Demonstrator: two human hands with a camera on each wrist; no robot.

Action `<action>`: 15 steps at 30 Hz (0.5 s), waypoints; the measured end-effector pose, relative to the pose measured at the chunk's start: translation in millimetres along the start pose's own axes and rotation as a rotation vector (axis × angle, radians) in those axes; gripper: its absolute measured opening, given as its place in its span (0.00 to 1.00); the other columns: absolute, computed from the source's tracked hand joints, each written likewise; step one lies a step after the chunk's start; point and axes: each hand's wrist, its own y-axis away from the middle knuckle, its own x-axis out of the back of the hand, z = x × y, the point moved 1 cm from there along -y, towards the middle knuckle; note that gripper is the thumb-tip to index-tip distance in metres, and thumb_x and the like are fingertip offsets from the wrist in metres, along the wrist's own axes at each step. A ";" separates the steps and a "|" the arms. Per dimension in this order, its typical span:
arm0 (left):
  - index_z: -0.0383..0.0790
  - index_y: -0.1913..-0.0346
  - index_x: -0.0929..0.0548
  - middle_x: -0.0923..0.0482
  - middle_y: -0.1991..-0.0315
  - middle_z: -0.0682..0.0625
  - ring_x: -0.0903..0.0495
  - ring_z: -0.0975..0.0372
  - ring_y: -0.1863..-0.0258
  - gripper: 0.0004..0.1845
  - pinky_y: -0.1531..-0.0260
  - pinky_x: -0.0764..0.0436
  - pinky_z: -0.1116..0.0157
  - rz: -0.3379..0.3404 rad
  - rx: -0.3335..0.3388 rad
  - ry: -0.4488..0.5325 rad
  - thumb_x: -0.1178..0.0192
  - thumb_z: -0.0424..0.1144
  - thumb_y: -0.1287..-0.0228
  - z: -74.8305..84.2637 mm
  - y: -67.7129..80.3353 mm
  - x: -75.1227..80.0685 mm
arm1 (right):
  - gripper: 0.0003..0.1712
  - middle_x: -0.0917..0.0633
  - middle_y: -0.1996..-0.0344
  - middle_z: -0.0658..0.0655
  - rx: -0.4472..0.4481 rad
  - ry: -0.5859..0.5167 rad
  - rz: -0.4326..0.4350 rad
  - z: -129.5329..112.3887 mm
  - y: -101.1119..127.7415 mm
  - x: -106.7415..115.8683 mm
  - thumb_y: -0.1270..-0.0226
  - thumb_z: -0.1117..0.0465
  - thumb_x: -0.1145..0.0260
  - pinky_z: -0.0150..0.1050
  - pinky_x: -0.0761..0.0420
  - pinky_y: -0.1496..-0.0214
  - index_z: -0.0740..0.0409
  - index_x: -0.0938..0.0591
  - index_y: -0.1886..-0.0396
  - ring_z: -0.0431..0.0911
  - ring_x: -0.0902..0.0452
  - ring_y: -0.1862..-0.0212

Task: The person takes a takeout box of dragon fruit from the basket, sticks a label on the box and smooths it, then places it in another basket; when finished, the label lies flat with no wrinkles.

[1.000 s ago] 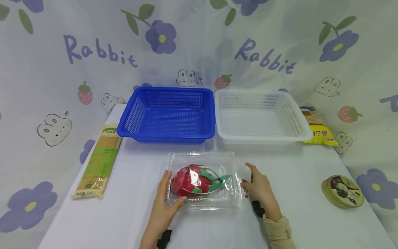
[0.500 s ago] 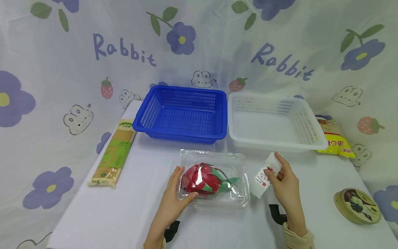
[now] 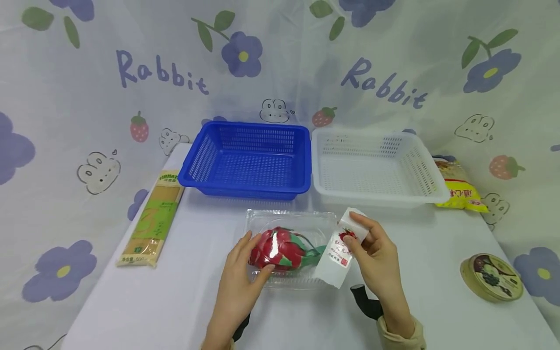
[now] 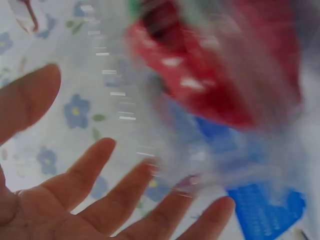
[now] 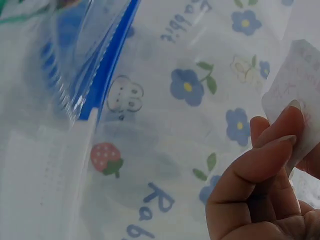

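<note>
A clear plastic clamshell box [image 3: 286,284] lies on the white table, with a red and green dragon fruit [image 3: 280,250] inside. My left hand [image 3: 237,284] is at the box's left side with straight, spread fingers; in the left wrist view those fingers [image 4: 127,192] show beside the blurred box. My right hand [image 3: 381,265] pinches a white paper label [image 3: 336,262] between thumb and fingers. Printed with red fruit and writing, the label covers the right end of the box in the head view. Its back [image 5: 292,82] faces the right wrist camera.
A blue basket [image 3: 245,192] and a white basket [image 3: 380,197] stand side by side behind the box. At the left lies a noodle packet [image 3: 150,223]. A yellow bag [image 3: 461,192] sits beside the white basket, and a round tin [image 3: 492,277] is at the right.
My right hand took up the label from the table right of the box, then brought it left, over the box's right end. My left hand stays at the box's left side.
</note>
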 end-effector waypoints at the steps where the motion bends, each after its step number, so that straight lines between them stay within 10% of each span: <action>1: 0.43 0.35 0.27 0.31 0.33 0.40 0.34 0.43 0.32 0.34 0.44 0.25 0.40 0.032 -0.048 0.020 0.27 0.35 0.48 5.3 0.0 0.1 | 0.26 0.15 0.64 0.36 0.021 -0.007 -0.027 -2.6 2.3 -3.5 0.38 0.76 0.37 0.30 0.17 0.70 0.64 0.26 0.39 0.36 0.19 0.67; 7: 0.42 0.43 0.20 0.20 0.43 0.47 0.24 0.52 0.39 0.25 0.41 0.21 0.59 0.154 -0.343 0.177 0.31 0.30 0.45 41.0 -5.2 -0.3 | 0.25 0.12 0.63 0.43 0.126 -0.064 -0.121 -12.9 12.4 -18.8 0.39 0.77 0.36 0.33 0.17 0.74 0.64 0.24 0.41 0.38 0.19 0.68; 15: 0.43 0.51 0.15 0.15 0.51 0.51 0.21 0.56 0.42 0.15 0.38 0.26 0.56 0.168 -0.472 0.182 0.33 0.33 0.42 66.2 -13.3 -16.0 | 0.24 0.13 0.69 0.68 0.251 -0.131 -0.186 -16.3 20.2 -30.2 0.41 0.79 0.36 0.31 0.18 0.72 0.67 0.24 0.43 0.34 0.19 0.66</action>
